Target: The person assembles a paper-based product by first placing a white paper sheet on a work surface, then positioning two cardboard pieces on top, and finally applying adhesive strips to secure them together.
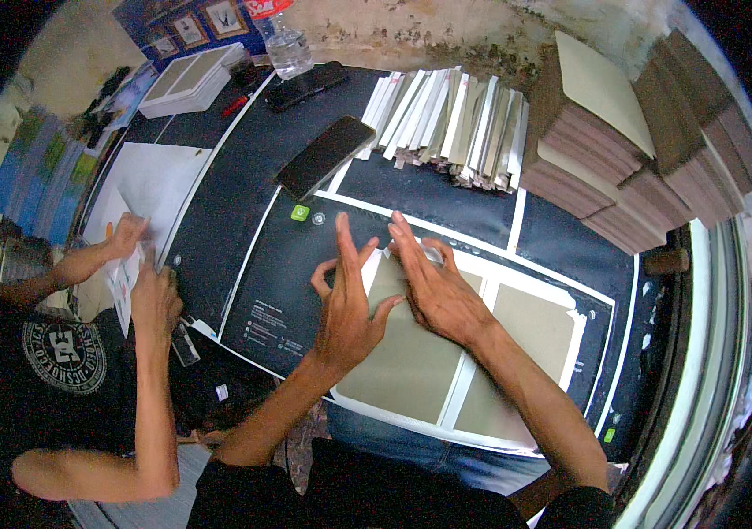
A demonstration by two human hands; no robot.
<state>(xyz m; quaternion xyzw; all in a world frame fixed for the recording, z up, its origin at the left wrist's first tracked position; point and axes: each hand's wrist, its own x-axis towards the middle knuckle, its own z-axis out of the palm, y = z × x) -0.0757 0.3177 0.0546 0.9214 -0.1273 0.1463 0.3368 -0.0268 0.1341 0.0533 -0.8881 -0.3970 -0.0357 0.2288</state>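
Two grey-beige boards, a left board [411, 361] and a right board [530, 335], lie side by side on a white sheet [460, 392] that shows as a border and a strip between them. My left hand [349, 304] is over the left board's far left corner, index finger stretched out and thumb spread, holding nothing that I can see. Beside it, my right hand [442, 291] lies across the far edge of the same board with its fingers extended. White paper edges show between and under my fingers; whether they are gripped is hidden.
Beyond lies a black phone [326, 157]. A row of paper strips [451, 123] and stacked boards [601, 115] stand behind, near a plastic bottle [286, 44]. At left, a co-worker's hands [142, 264] hold folded white paper beside a white sheet [160, 181].
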